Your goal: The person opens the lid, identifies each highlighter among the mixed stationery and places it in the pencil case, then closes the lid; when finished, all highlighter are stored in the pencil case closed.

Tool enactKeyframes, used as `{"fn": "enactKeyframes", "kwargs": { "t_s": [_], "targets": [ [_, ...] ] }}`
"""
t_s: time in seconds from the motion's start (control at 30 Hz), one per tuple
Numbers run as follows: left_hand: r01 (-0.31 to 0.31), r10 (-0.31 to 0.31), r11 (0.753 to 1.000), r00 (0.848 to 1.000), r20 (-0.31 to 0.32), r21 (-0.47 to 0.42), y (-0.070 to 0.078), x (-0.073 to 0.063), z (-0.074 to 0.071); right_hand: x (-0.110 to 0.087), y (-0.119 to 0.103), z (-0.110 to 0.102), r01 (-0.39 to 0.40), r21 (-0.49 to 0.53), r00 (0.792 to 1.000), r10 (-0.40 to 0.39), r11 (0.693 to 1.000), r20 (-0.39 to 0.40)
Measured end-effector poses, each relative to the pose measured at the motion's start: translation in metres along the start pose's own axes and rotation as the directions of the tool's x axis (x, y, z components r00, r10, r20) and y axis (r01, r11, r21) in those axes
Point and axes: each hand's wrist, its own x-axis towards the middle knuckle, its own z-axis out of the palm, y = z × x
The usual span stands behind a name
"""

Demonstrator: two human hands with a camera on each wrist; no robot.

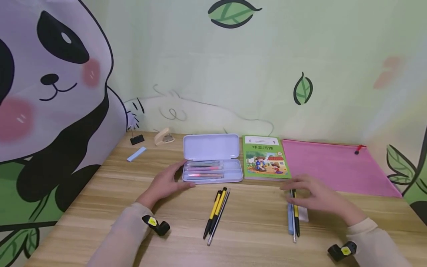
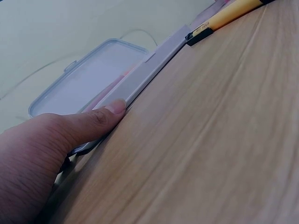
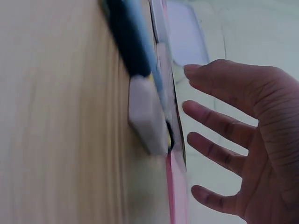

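My left hand (image 1: 166,183) holds the left end of an open lavender pencil case (image 1: 233,176), its thumb along the front wall; the other fingers are partly hidden. Inside the case lie several pens in clear sleeves (image 1: 204,167). My right hand (image 1: 311,194) hovers with fingers spread over a small group: a yellow and black pen (image 1: 296,218), a pencil (image 1: 294,231), a light blue strip (image 1: 290,220) and a white eraser (image 1: 303,214). In the right wrist view the eraser (image 3: 147,112) shows beside the fingers, apart from them.
Two yellow and black pens (image 1: 217,209) and a pencil (image 1: 220,215) lie mid-table. Behind stand a green book (image 1: 267,159) and a pink zip pouch (image 1: 340,170). At back left are a black binder clip (image 1: 136,139), a beige stapler (image 1: 162,136) and a blue strip (image 1: 136,154).
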Motion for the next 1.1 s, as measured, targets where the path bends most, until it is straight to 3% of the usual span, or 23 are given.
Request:
{"fn": "enactKeyframes", "kwargs": {
  "t_s": [0.2,0.53,0.8,1.1],
  "targets": [
    [-0.01,0.01,1.0,1.0,-0.006,0.003,-0.001,0.0,0.0,-0.004,0.008,0.0,-0.016,0.004,0.999,0.016,1.0,0.034],
    [-0.004,0.004,1.0,1.0,0.0,0.012,0.0,0.0,0.0,-0.002,0.007,0.004,0.081,-0.023,0.996,-0.08,0.996,0.034],
    [0.0,0.0,1.0,1.0,0.005,0.011,0.0,-0.001,-0.001,0.001,0.001,0.015,0.041,-0.041,0.997,-0.039,0.998,0.06],
    [-0.009,0.009,1.0,1.0,0.002,0.013,0.0,-0.001,-0.001,0.005,-0.002,0.027,0.06,-0.059,0.998,-0.059,0.996,0.018]
  ]
}}
